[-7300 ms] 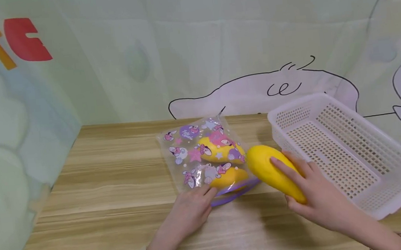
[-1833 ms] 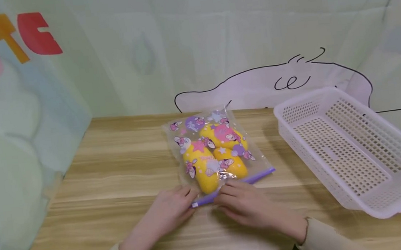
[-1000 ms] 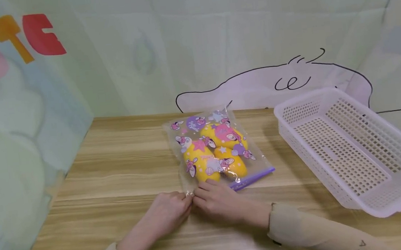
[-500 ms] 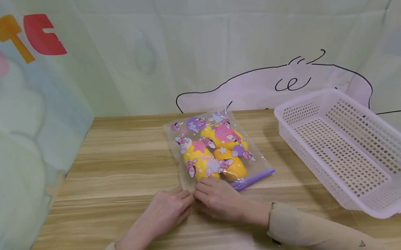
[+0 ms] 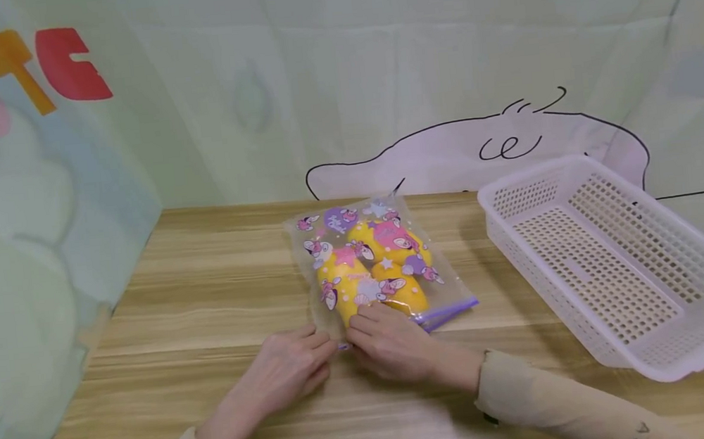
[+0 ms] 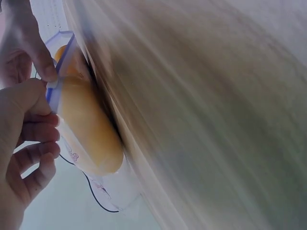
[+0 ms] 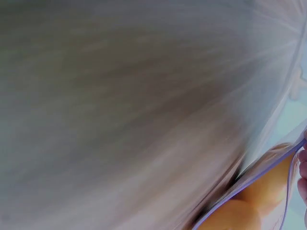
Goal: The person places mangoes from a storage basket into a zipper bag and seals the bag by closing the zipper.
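Observation:
A clear printed zip bag [image 5: 336, 219] lies on the table with three yellow mangoes [image 5: 335, 277] inside. Purple zip strips [image 5: 449, 313] edge its near side. My left hand [image 5: 287, 370] pinches the left corner of that edge between thumb and finger, other fingers loosely bent. Close beside it, my right hand [image 5: 392, 343] grips the same edge, covering part of the strip. In the left wrist view both thumbs meet at the purple strip [image 6: 53, 91], next to a mango [image 6: 91, 127]. The right wrist view shows the two strips [image 7: 256, 178] parted, with mangoes [image 7: 232, 218] behind.
A white perforated plastic basket [image 5: 564, 305] stands to the right of the bag. Wood-grain table [image 5: 207, 297] surrounds the bag. A printed cloth backdrop [image 5: 221, 119] rises behind the table's far edge.
Earlier my right hand held one mango beside the bag; now all three are inside. Both hands moved to the left corner, and lately the left has drawn slightly away from the right.

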`<state>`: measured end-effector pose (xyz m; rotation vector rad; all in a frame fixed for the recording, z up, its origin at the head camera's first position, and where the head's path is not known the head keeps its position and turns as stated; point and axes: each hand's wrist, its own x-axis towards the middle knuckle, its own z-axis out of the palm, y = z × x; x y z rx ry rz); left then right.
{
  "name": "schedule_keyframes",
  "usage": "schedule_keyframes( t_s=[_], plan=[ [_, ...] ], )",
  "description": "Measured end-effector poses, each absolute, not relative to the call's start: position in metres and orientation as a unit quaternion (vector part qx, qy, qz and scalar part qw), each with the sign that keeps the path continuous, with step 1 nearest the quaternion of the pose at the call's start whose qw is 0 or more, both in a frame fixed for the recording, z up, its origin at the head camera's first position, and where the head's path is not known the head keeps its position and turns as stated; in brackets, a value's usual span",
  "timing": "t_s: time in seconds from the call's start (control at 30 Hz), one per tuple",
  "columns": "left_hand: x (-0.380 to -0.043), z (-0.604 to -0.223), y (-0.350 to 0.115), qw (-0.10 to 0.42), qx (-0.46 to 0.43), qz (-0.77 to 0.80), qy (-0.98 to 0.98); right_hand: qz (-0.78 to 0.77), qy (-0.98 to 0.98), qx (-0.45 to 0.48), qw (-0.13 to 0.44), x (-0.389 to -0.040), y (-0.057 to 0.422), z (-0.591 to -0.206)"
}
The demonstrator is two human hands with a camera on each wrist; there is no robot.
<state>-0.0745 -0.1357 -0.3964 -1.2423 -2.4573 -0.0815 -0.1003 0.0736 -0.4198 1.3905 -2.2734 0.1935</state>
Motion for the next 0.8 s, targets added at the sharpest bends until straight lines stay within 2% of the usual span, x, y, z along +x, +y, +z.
schedule_keyframes(
  t_s=[0.57, 0.8],
  plan=[
    [-0.077, -0.397, -0.141, 0.186, -0.447, -0.035, -0.874, 0.056, -0.829, 0.496, 0.253, -0.105, 0.106, -0.424],
    [-0.079, -0.398, -0.143, 0.201, -0.45, -0.047, -0.869, 0.062, -0.829, 0.496, 0.251, -0.109, 0.12, -0.426]
  ],
)
